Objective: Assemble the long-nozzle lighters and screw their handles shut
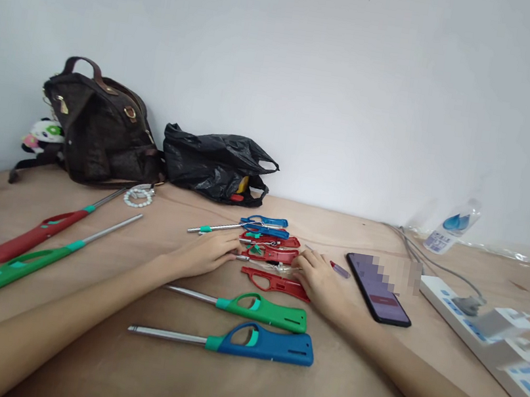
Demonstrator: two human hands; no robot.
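Note:
Between my hands lie the inner parts of a lighter (275,265), a thin metal piece, wires and a clear section. My left hand (211,253) has its fingers closed at the metal end on the left. The fingers of my right hand (321,278) curl over the clear end, partly hiding it. Just nearer to me, a red half shell (268,281) of a lighter reaches under my right hand. Beyond the parts are another red shell (274,253) and an opened blue lighter (268,227). A whole green lighter (268,311) and a blue lighter (268,344) lie closer.
Long red (35,234) and green lighters (9,272) lie left. A dark backpack (100,134) and black plastic bag (210,164) stand by the wall. To the right are a phone (376,288), a power strip (464,331) with plugs and a tilted bottle (452,226).

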